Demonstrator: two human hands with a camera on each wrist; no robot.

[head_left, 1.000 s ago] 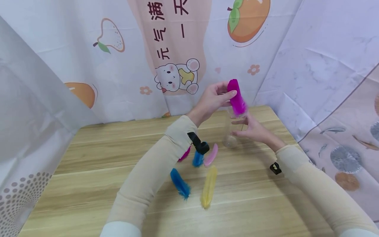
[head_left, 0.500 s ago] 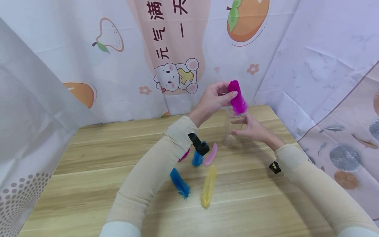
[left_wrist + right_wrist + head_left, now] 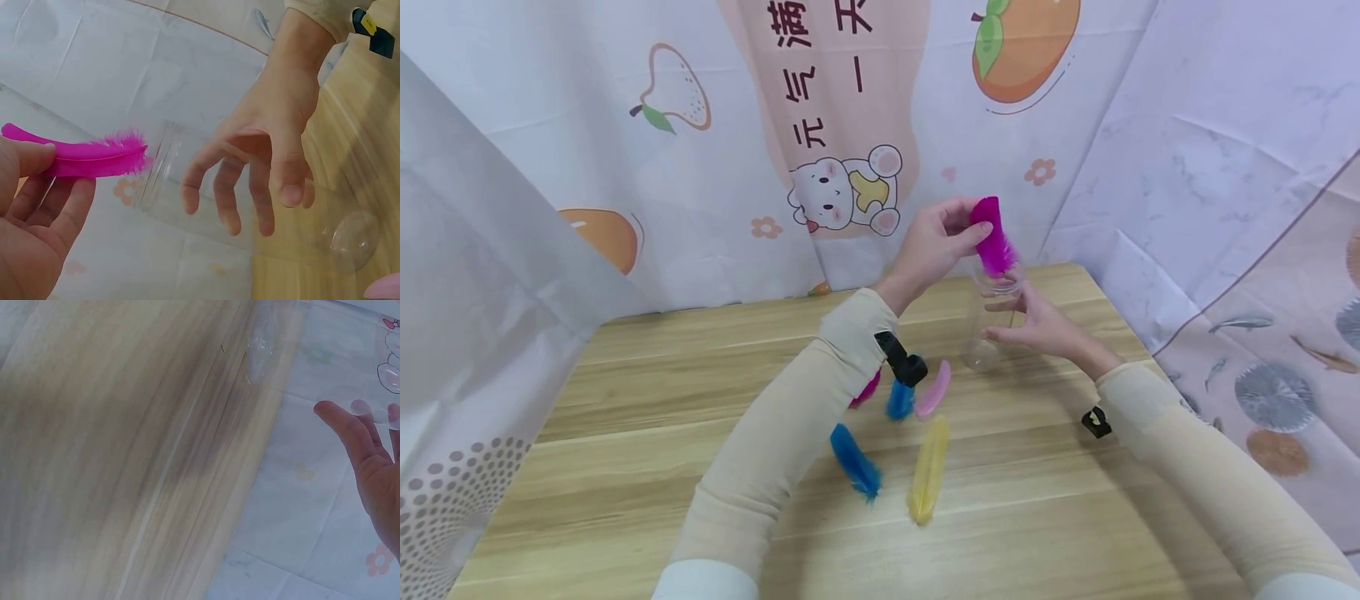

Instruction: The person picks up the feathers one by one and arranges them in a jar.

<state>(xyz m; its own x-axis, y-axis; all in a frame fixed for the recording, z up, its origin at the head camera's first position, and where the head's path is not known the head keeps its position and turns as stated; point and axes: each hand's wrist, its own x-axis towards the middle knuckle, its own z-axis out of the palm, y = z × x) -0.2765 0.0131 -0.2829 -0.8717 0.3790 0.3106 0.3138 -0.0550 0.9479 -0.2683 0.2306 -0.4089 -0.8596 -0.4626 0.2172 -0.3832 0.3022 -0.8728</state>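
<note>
A magenta feather (image 3: 992, 237) is pinched between thumb and fingers of my left hand (image 3: 927, 248), its fluffy end pointing down. That end is right at the mouth of a tall clear jar (image 3: 976, 323); whether it is inside the rim I cannot tell. My right hand (image 3: 1043, 327) holds the jar from the right, fingers and thumb curved round its side. In the left wrist view the feather (image 3: 94, 159) lines up with the threaded rim, and the right hand (image 3: 275, 125) spans the jar's middle. The right wrist view catches the thumb and part of the jar (image 3: 261, 344).
On the wooden table (image 3: 662, 400) lie a yellow feather (image 3: 929, 473), a pink feather (image 3: 934, 390) and two blue feathers, one left (image 3: 853, 461) and one farther back (image 3: 900, 402). Another magenta feather (image 3: 867, 390) is partly behind the left sleeve. A printed curtain (image 3: 700, 167) hangs behind.
My left hand has lifted the magenta feather slightly, up and a little left, at the jar's mouth. The right hand and the jar have hardly moved.
</note>
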